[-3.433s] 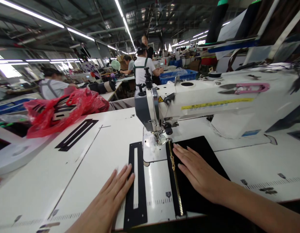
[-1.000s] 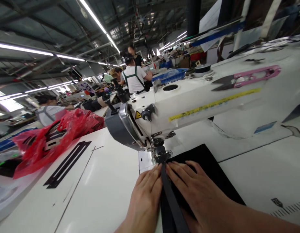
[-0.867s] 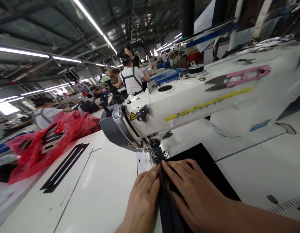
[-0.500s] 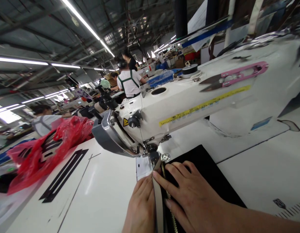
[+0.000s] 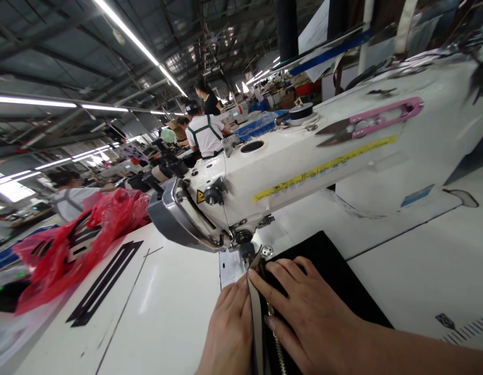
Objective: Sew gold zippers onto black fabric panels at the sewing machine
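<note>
My left hand [image 5: 227, 330] and my right hand [image 5: 304, 317] lie close together just in front of the presser foot [image 5: 247, 251] of a white sewing machine [image 5: 288, 166]. Between them a narrow strip [image 5: 256, 317] stands on edge, its pale underside showing, held against a gold zipper [image 5: 274, 344]. My right hand presses flat on a black fabric panel [image 5: 335, 271], index finger against the strip. My left hand's fingers press against the strip's left side; what they grip is partly hidden.
Pink thread snips [image 5: 370, 117] lie on the machine arm. A black slotted frame piece [image 5: 104, 281] lies on the white table [image 5: 166, 312] at left, beside a red plastic bag [image 5: 77, 239] of parts. Other people sit at stations behind.
The black frame piece once flat at my left hand has been brought over the zipper. Both hands closed in at the foot, and the strip's edge has been turned up, baring the zipper.
</note>
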`<state>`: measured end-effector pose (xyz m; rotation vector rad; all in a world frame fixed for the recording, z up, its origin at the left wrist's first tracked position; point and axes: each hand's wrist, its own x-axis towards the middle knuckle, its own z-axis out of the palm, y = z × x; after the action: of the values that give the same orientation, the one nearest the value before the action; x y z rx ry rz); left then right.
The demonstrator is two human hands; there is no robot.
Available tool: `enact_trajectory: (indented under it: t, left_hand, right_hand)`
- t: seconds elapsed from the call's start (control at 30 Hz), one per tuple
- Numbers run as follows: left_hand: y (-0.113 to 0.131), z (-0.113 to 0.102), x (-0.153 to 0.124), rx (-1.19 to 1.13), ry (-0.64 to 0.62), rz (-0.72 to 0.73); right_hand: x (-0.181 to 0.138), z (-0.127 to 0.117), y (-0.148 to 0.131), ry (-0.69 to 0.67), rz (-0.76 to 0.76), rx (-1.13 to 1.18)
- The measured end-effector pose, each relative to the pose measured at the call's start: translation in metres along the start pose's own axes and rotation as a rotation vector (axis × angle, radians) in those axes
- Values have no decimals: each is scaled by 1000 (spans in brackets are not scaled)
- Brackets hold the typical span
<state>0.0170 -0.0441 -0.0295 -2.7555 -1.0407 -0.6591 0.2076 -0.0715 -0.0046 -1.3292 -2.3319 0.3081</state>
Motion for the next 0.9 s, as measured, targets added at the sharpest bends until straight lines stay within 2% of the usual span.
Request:
enact_trajectory:
  t: [0.1,0.3,0.5,0.7,0.9]
  left_hand:
    - [4,-2,3,30,-37,-1]
    - [13,-6,10,27,45,5]
    - [15,-2,12,67,120,-12]
    - [18,-2,11,53,78,-44]
    - [16,-2,12,92,101,-64]
  right_hand:
    - [-5,1,0,25,-53,-83]
    - [-16,11,9,132,-255,-298]
    - [-14,14,17,141,-318,-325]
    - [-13,14,22,155,-383,-405]
    - [-4,13,23,165,-449,-424]
